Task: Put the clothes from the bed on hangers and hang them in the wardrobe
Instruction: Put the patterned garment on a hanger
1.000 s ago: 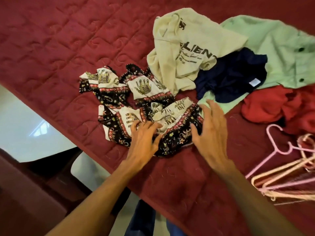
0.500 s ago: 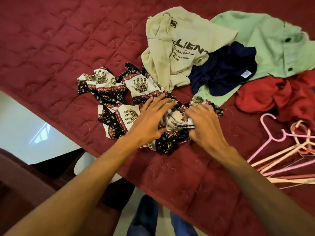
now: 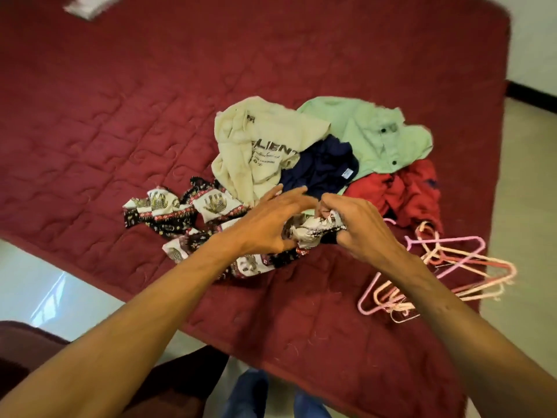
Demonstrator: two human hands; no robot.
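A dark red quilted bedspread (image 3: 126, 122), stitched in curling loops, covers the bed; at its centre lies a crumpled black-and-white patterned cloth with gold elephant prints and red floral borders (image 3: 180, 212), thin and limp; the right hand (image 3: 358, 227) pinches a bunched fold of it between thumb and fingers, lifting that part clear of the quilt, while the left hand (image 3: 268, 224) curls loosely at the same fold, fingers half spread, thumb touching the fabric. At twelve o'clock of the hands sits a soft cream T-shirt with dark lettering (image 3: 256, 140); at one o'clock a navy garment with a white label (image 3: 322, 170) lies on a pale green buttoned shirt (image 3: 370, 131); at two o'clock a rumpled red garment (image 3: 404, 188); at four o'clock a tangle of thin pink and peach plastic hangers (image 3: 446, 267). Half a second ago both palms pressed the cloth flat on the quilt; now the fold is gathered and raised, and the view has pulled back, showing the bed's far edge and pale floor (image 3: 530, 176).
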